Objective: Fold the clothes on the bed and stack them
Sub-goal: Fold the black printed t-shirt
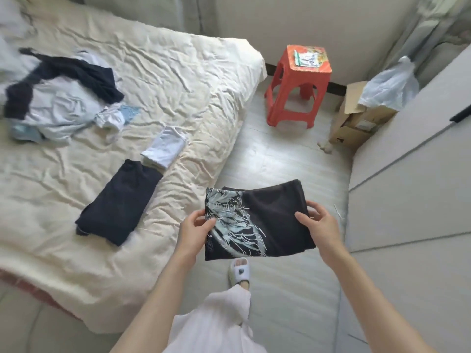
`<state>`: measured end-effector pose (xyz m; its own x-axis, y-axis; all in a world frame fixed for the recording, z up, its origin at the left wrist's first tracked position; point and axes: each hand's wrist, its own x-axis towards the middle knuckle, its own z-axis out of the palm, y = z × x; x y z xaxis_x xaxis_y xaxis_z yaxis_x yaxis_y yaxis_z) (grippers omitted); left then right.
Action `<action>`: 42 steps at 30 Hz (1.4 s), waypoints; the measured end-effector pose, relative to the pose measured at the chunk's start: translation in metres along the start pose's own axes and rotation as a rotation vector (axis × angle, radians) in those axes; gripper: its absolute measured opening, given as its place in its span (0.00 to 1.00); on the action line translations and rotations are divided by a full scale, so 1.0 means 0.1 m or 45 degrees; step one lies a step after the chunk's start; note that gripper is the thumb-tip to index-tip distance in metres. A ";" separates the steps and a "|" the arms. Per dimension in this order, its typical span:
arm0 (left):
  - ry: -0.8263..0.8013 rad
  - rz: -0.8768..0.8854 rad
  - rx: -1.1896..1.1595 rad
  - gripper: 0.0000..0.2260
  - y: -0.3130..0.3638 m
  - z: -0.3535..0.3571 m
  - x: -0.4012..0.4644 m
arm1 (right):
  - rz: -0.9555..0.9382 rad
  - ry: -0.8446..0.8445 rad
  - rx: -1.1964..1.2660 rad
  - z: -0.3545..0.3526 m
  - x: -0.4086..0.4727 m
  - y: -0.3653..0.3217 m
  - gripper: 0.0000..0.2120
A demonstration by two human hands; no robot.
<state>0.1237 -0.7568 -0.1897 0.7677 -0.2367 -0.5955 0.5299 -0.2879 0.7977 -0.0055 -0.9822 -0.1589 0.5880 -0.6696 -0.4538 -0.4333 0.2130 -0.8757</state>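
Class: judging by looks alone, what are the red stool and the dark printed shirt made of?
Stool: probably moulded plastic; uniform red, smooth, slightly glossy, one-piece legs. Shirt: soft matte knit, perhaps cotton; it folds limply in both hands, with a pale printed design.

Black shirt (275, 220) with pale-blue print, cream bedsheet (178, 80), orange stool (298, 85).

We count three folded garments: one dark printed (257, 220), one navy (119, 202), one white (164, 146); one unfolded heap (63, 98); one stool (298, 85).

red stool (298, 85) — floor | cardboard box (356, 118) — plastic bag (387, 85) inside
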 end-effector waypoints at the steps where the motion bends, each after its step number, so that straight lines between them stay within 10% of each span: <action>1: 0.047 0.000 -0.025 0.09 0.07 0.02 0.12 | -0.007 -0.041 -0.019 0.07 0.20 -0.11 0.13; 25: 1.000 -0.196 -0.664 0.07 1.23 0.56 1.63 | -0.116 -1.110 -0.703 2.09 3.44 -2.03 0.13; 42: 1.274 -0.279 -0.281 0.08 0.89 -1.05 3.42 | -0.120 -1.176 -0.800 4.60 4.24 -1.47 0.13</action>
<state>0.4711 -0.7660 -0.3121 0.5414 0.7049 -0.4582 0.6700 -0.0325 0.7417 0.6215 -0.9702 -0.2989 0.8047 0.1764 -0.5669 -0.4745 -0.3828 -0.7926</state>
